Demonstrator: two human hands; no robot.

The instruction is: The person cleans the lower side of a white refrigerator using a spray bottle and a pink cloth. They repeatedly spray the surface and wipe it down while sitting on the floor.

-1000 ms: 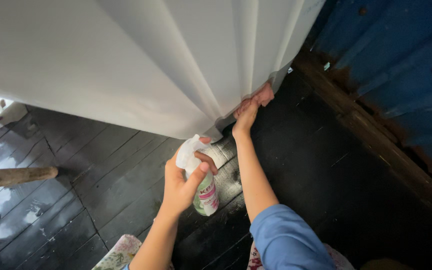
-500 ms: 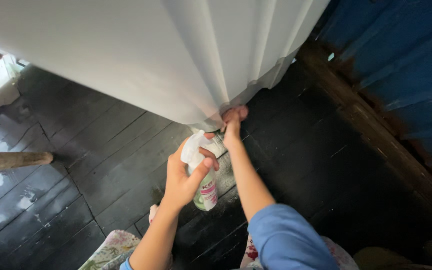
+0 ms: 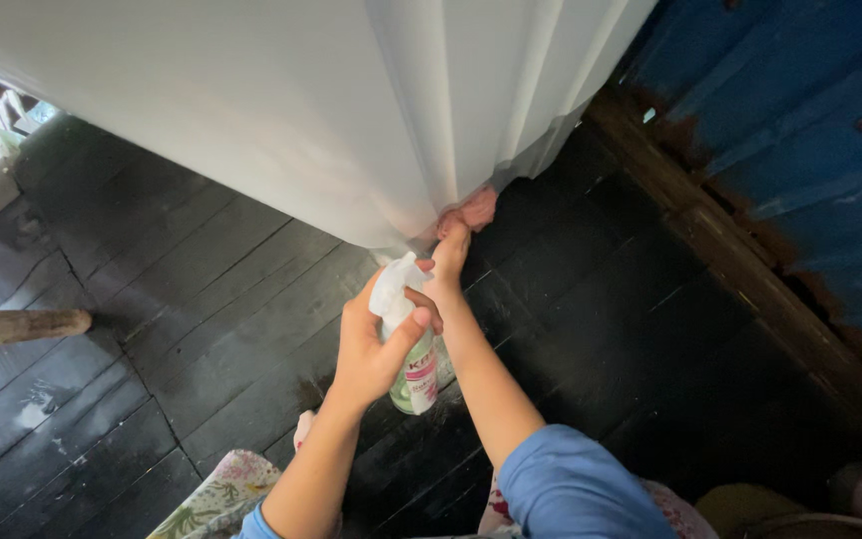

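Left hand (image 3: 371,349) clamped round spray bottle (image 3: 406,344), right hand (image 3: 451,255) pinching pink cloth (image 3: 471,208) under white curtain (image 3: 351,110); best worked with nozzle aimed away from fabric.

Spray bottle (image 3: 406,344), pink cloth (image 3: 470,209) in hands

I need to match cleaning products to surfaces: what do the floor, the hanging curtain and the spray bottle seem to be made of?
The floor looks like dark painted or stained wooden planks, with visible seams and a worn sheen. The curtain seems a thin white woven fabric, hanging in soft folds. The spray bottle in the left hand appears to be plastic, with a white trigger head and a glossy label.
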